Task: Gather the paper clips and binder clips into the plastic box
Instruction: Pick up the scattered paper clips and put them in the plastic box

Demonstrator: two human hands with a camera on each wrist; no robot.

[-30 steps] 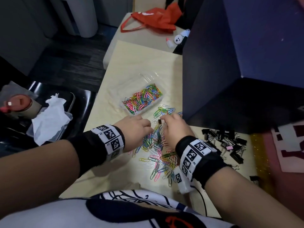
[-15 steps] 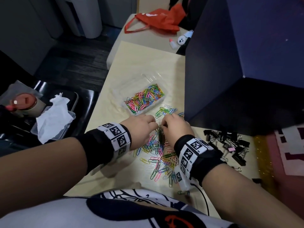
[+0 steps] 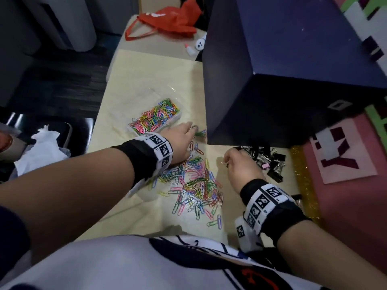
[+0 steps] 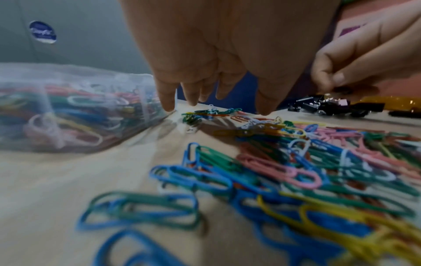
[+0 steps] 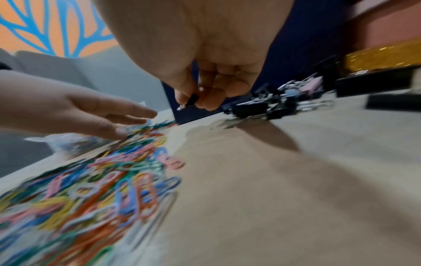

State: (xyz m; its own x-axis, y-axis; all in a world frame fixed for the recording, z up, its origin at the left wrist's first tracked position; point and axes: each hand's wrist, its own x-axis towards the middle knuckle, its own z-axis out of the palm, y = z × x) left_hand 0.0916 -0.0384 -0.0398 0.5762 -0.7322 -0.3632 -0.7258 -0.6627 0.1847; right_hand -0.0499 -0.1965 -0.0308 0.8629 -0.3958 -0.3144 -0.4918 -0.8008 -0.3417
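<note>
Mid-sort: my right hand point(image 5: 196, 100) pinches one binder clip point(image 5: 190, 101); left hand point(image 3: 180, 141) flat, fingers straight over paper clips point(image 3: 194, 181). Next: carry clip to plastic box point(image 3: 155, 119), w/o knocking it.

This looks like an office or craft workroom: a pale wooden table point(image 3: 146, 76) strewn with paper clips point(image 3: 194, 185) just below the fingers, a large navy box point(image 3: 272, 80) beyond them, cut paper lettering point(image 3: 343, 155) rightward, grey cabinet point(image 3: 62, 21) behind.
</note>
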